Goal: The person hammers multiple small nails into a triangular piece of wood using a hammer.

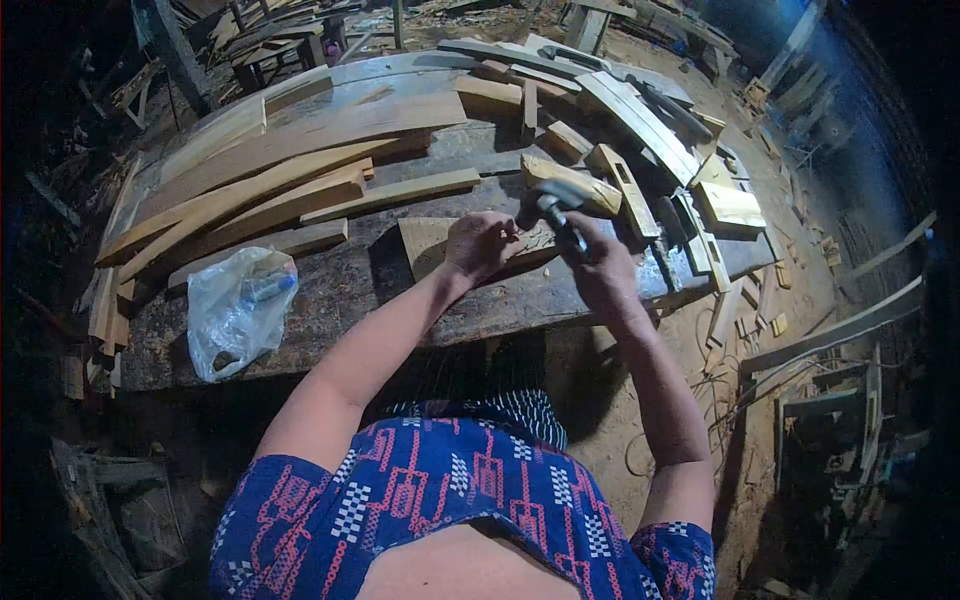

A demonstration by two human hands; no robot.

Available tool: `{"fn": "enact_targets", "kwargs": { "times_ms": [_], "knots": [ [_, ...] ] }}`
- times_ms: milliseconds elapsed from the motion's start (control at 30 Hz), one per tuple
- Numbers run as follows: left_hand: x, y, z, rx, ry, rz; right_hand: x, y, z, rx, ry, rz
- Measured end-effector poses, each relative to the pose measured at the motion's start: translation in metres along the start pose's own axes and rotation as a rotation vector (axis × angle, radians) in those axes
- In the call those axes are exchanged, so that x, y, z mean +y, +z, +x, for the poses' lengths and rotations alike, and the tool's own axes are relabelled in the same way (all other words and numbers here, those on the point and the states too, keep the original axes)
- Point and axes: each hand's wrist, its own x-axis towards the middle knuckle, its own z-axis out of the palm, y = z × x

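Note:
My right hand (602,268) is wrapped around the handle of a claw hammer (562,196), its dark metal head raised above the workbench. Just to the left, my left hand (482,246) rests over a flat wooden board (424,240) with its fingers closed. Whatever those fingers may hold is too small to make out. Behind the hammer lies a short, thick wood block (590,190), and a slotted wooden piece (627,198) sits to its right.
Long planks (300,150) lie stacked across the left of the workbench (330,285). A clear plastic bag (240,310) sits at the front left. More wood pieces and a yellowish block (728,206) crowd the right side. Offcuts (728,315) litter the floor.

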Motion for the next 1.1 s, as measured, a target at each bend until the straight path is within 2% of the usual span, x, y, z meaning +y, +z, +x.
{"fn": "enact_targets", "kwargs": {
  "times_ms": [33, 67, 100, 167, 233, 300, 333, 400, 433, 500, 567, 633, 700, 767, 867, 967, 1033, 1067, 1100],
  "knots": [
    [0.001, -0.002, -0.001, 0.039, 0.095, -0.066, 0.003, 0.003, 0.001, -0.034, 0.033, -0.05],
    [-0.007, 0.006, 0.003, -0.024, -0.003, 0.007, 0.014, 0.008, 0.004, 0.01, -0.031, -0.018],
    [-0.011, 0.011, 0.005, -0.029, 0.005, 0.003, 0.013, 0.01, 0.005, 0.053, -0.094, 0.014],
    [-0.02, 0.019, 0.003, 0.094, 0.15, 0.02, 0.009, 0.005, 0.002, 0.089, -0.101, 0.08],
    [-0.015, 0.014, 0.0, 0.103, 0.12, -0.015, 0.0, 0.0, 0.003, 0.135, -0.172, 0.225],
    [-0.007, 0.012, 0.002, 0.031, -0.053, 0.021, -0.012, -0.006, -0.002, 0.152, -0.15, 0.149],
    [-0.009, 0.012, 0.002, 0.032, -0.051, 0.019, -0.013, -0.004, -0.003, 0.11, -0.086, 0.079],
    [-0.013, 0.011, 0.002, 0.097, 0.156, -0.08, -0.007, 0.001, -0.004, 0.068, -0.018, -0.159],
    [-0.012, 0.012, 0.004, 0.097, 0.163, -0.078, -0.002, -0.002, -0.003, 0.075, -0.019, -0.158],
    [-0.009, 0.012, 0.002, 0.082, 0.082, 0.014, -0.002, -0.006, 0.001, 0.008, 0.03, -0.111],
    [-0.007, 0.011, 0.002, 0.039, 0.018, 0.032, -0.012, -0.013, 0.002, 0.053, -0.038, -0.071],
    [-0.003, 0.009, 0.005, -0.035, -0.093, 0.065, -0.021, -0.015, 0.001, 0.191, -0.189, 0.019],
    [-0.008, 0.013, 0.004, -0.016, -0.114, 0.038, -0.023, -0.009, 0.0, 0.179, -0.158, -0.03],
    [-0.015, 0.015, 0.003, 0.057, 0.05, 0.064, -0.005, 0.003, 0.001, 0.079, -0.106, -0.031],
    [-0.014, 0.011, 0.003, 0.044, 0.072, 0.055, 0.001, 0.002, 0.002, 0.03, -0.053, -0.177],
    [-0.02, 0.016, 0.006, 0.027, 0.071, 0.12, -0.002, -0.005, 0.001, 0.063, -0.005, -0.084],
    [-0.016, 0.003, 0.005, -0.034, 0.055, 0.023, -0.006, -0.004, 0.002, 0.163, -0.146, 0.247],
    [-0.013, -0.006, 0.0, 0.041, 0.135, -0.016, -0.014, -0.01, -0.003, 0.165, -0.079, 0.167],
    [-0.019, -0.008, 0.001, 0.039, 0.134, -0.018, -0.012, -0.009, -0.003, 0.164, -0.077, 0.166]
  ]
}}
